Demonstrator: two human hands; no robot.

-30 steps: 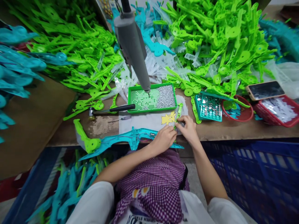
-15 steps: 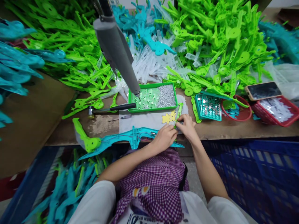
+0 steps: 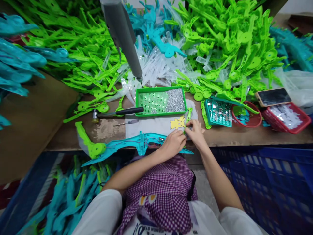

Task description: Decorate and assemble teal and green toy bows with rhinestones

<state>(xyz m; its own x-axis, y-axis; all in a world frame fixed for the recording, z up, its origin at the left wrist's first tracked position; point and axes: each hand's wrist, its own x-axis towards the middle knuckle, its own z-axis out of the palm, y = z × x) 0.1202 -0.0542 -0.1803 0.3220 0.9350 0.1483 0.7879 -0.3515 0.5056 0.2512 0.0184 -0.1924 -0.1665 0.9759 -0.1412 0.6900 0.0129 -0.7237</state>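
Observation:
A long teal toy bow frame (image 3: 137,145) lies across the near edge of the workbench, with a green limb (image 3: 86,142) at its left end. My left hand (image 3: 173,143) is closed over the frame's right part. My right hand (image 3: 195,132) pinches a small green plastic strip (image 3: 188,117) beside it; both hands touch at the fingertips. They rest on a white cloth (image 3: 149,125) with a yellow cartoon figure (image 3: 177,123).
A grey hanging screwdriver (image 3: 123,36) dangles above a green screw tray (image 3: 160,101). A hammer (image 3: 117,112) and a small screwdriver (image 3: 127,122) lie left. A teal parts tray (image 3: 218,112), red baskets (image 3: 290,119), a phone (image 3: 273,97), and piles of green and teal parts (image 3: 220,42) surround.
The hanging screwdriver has swung left and away from the green tray. Both hands have stayed on the bow frame with only slight finger movement.

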